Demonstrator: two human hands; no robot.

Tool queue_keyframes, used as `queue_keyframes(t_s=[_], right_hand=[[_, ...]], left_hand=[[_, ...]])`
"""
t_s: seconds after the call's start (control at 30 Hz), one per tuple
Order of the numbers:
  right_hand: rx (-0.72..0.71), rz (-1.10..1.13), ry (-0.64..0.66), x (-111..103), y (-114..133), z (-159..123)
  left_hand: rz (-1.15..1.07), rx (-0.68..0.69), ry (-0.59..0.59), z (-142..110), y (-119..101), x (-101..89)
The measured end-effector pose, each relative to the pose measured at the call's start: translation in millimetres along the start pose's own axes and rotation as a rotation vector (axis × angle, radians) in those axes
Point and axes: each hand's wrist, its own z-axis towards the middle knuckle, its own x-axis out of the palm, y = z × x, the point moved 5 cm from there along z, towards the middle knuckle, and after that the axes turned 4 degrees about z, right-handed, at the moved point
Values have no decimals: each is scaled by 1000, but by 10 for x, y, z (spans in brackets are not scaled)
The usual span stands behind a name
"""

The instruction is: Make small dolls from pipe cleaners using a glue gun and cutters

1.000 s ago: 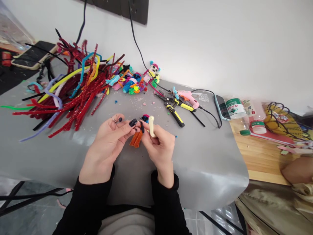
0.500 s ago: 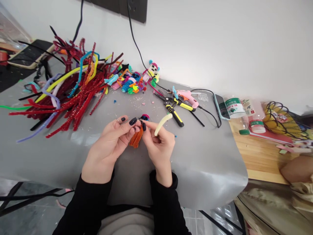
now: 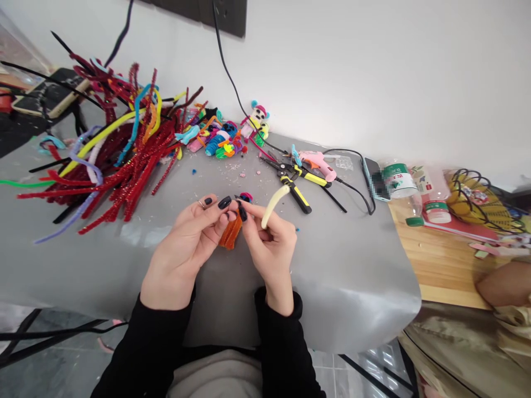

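Note:
My left hand (image 3: 182,243) and my right hand (image 3: 269,243) meet fingertip to fingertip above the table. A pale yellow pipe cleaner (image 3: 274,207) sticks up out of my right hand, its free end curving to the right. My right thumb and index finger are pinched together beside my left fingertips. My left hand is closed in a pinch too; whatever is between those fingers is hidden. Under and behind the fingers lies a bundle of orange pipe cleaner (image 3: 231,233), partly covered. A small pink and blue piece (image 3: 246,197) shows just beyond my fingertips.
A large pile of mostly red pipe cleaners (image 3: 120,160) spreads over the left. Small finished figures (image 3: 219,138) sit at the back. Yellow-black pliers (image 3: 294,185), a pink glue gun (image 3: 317,166) with its cord, a phone (image 3: 375,179) and bottles (image 3: 400,185) are right. Another person's arm (image 3: 504,284) is far right.
My hands stay in nearly the same pinch, with only slight finger movement. The view has shifted a little, and the pale yellow pipe cleaner's tip sits slightly lower and further left.

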Motion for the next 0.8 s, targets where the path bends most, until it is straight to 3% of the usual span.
queue_keyframes(t_s=[0.27, 0.5, 0.6, 0.8], right_hand=[[-100, -8, -50, -1, 37, 51], [-84, -46, -81, 6, 37, 64], [-44, -40, -98, 13, 23, 54], [-4, 36, -126, 11, 16, 38]], left_hand=[[83, 211, 214, -1, -14, -2], [117, 302, 237, -17, -61, 23], [88, 261, 250, -13, -42, 26], [38, 45, 210, 38, 55, 5]])
